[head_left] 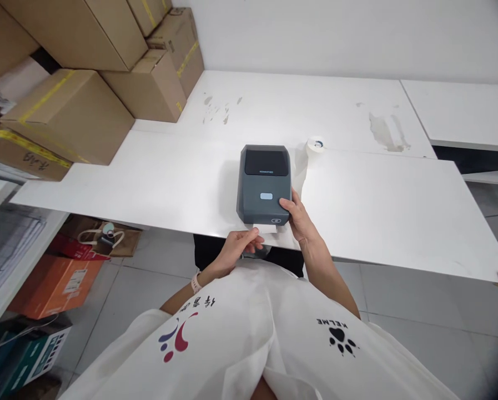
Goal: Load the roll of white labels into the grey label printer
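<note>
Dark grey plastic covers the boxy printer [265, 186], which is seen at the near edge of the flat white tabletop [182, 183]. Its right side is held by the right hand [302, 219], with the thumb laid on top. The left hand [241, 247] is placed just in front of the printer, its thumb by a short white paper strip [267, 228]; whether the paper is pinched cannot be told. Behind, to the right, a round white paper roll [316, 145] is seen.

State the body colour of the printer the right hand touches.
Dark blue-grey: the printer shows it in the head view.
</note>
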The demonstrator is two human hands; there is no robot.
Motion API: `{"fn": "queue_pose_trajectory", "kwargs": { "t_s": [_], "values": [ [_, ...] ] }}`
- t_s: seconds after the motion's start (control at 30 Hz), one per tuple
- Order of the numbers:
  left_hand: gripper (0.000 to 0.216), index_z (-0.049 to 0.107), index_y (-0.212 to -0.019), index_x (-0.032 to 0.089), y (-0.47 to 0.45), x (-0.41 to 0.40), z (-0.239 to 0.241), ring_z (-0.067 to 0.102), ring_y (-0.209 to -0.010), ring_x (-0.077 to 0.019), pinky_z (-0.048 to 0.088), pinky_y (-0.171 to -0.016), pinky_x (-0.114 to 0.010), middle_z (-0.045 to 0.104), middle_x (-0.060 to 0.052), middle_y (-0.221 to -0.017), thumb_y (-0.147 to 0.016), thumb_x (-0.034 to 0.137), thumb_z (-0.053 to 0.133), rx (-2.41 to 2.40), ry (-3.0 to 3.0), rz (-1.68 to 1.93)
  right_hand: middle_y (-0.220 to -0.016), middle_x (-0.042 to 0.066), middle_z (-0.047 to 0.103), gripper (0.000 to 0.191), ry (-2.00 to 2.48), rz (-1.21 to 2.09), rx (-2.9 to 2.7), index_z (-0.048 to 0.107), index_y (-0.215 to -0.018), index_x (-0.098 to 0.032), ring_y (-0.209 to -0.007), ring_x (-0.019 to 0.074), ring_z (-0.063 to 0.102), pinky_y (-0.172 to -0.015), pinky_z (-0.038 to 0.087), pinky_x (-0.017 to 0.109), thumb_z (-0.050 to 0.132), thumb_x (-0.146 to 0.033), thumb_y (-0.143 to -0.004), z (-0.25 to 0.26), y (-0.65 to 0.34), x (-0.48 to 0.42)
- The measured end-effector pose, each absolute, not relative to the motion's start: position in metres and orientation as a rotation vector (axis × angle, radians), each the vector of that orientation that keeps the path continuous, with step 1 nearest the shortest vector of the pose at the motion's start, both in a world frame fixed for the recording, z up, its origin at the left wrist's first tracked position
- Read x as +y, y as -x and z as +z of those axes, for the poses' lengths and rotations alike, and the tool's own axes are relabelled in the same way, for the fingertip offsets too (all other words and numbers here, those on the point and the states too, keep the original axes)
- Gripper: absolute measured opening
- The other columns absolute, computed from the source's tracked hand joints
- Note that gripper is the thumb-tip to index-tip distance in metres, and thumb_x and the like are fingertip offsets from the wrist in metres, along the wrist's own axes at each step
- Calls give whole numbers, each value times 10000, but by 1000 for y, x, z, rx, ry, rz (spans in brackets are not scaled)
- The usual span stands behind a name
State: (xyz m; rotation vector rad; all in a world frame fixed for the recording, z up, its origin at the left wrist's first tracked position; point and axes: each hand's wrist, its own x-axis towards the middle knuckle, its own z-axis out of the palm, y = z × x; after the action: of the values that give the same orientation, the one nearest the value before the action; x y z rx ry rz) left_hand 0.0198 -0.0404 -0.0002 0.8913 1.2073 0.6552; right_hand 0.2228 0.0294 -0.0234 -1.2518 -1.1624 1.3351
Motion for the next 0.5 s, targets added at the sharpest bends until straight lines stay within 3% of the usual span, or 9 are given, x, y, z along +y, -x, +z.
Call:
{"fn": "queue_pose_trajectory", "kwargs": {
  "t_s": [0.17,0.23,0.4,0.5],
  "values": [
    [430,678,-592,168,-31,-26,5,575,-600,-127,414,-552,-257,641,-24,-607,-729,565,771,1172,-833,758,-1601,31,528,861,1202,1411,-968,445,-1551,-300,-1482,323,484,-1248,406,513,744,-547,-783,-13,-217,26],
    [422,656,-570,176,-29,-25,6,567,-580,-130,406,-530,-255,574,4,-554,-780,533,733,1234,-980,741,-1615,45,507,924,1231,1418,-914,405,-1572,-293,-1502,325,459,-1268,366,533,752,-533,-750,-9,-216,26],
    [412,698,-660,183,-9,-25,3,569,-551,-135,419,-536,-267,626,5,-608,-868,537,656,1215,-1312,593,-1740,100,264,1153,1391,1202,-950,224,-1654,-256,-1608,304,262,-1300,289,501,803,-496,-686,7,-205,29],
    [462,634,-580,192,7,-24,-1,543,-525,-132,412,-544,-268,571,20,-527,-874,548,660,1224,-1395,567,-1732,114,267,1171,1442,1114,-1048,215,-1662,-246,-1583,310,307,-1288,317,487,825,-494,-694,16,-197,32]
  ]
}}
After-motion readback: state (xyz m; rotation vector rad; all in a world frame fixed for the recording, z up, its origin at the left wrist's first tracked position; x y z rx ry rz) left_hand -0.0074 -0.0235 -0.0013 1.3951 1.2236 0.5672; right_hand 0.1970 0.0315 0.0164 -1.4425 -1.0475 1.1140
